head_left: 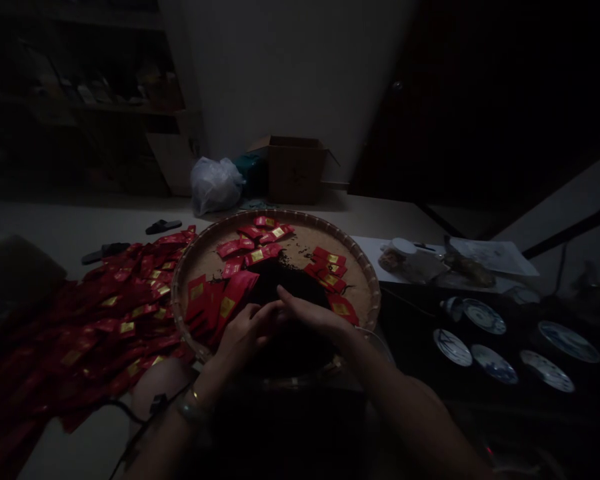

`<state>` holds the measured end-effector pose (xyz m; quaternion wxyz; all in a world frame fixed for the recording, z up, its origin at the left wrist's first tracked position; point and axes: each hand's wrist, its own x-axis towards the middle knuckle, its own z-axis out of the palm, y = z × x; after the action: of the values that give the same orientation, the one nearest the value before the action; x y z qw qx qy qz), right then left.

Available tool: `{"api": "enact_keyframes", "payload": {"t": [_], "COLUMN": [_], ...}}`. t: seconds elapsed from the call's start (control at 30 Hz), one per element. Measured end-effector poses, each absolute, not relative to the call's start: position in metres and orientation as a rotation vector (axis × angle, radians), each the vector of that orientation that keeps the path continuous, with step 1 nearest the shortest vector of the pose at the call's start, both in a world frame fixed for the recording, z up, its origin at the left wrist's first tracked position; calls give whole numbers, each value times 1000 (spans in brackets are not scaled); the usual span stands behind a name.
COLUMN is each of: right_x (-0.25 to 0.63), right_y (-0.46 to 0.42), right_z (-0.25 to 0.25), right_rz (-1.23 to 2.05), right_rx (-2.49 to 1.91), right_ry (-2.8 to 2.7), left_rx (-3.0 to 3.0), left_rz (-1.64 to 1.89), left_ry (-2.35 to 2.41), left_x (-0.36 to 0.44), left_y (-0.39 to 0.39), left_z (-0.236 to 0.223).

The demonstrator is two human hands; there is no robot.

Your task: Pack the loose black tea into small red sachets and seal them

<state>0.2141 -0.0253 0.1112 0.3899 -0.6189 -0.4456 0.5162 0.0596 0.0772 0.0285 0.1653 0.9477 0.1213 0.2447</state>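
Note:
My left hand (245, 335) and my right hand (313, 315) meet over a dark heap of what looks like loose tea leaves (293, 280). The leaves lie in a round woven bamboo tray (363, 263). Both hands are closed, fingers bent toward each other, and whatever they may hold is hidden in the dim light. Beside my left hand stand larger red packets (230, 300) with gold labels. Small red sachets (267, 253) lie along the tray's far side, and more red packets (331, 273) sit right of the heap. A bracelet (193, 408) circles my left wrist.
A large pile of red sachets (125, 320) covers the floor at left, near dark slippers (163, 227). Behind the tray are a white plastic bag (215, 185) and an open cardboard box (296, 173). Several blue-and-white dishes (494, 364) rest on a dark surface at right.

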Motion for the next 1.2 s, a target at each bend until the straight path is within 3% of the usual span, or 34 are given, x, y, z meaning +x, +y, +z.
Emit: {"api": "enact_keyframes", "payload": {"t": [0.4, 0.63, 1.2], "right_x": [234, 239, 193], "right_y": [-31, -33, -27], "right_z": [118, 89, 56], "right_rz": [1183, 1001, 685], "right_rx": [-1613, -2389, -2538], "right_ry": [-878, -1604, -2008], "left_rx": [2754, 2718, 2819], "left_rz": [677, 774, 864], "left_ry": [556, 597, 739], "left_x": [62, 65, 67], "left_y": [82, 83, 79], "left_z": [29, 23, 24]}}
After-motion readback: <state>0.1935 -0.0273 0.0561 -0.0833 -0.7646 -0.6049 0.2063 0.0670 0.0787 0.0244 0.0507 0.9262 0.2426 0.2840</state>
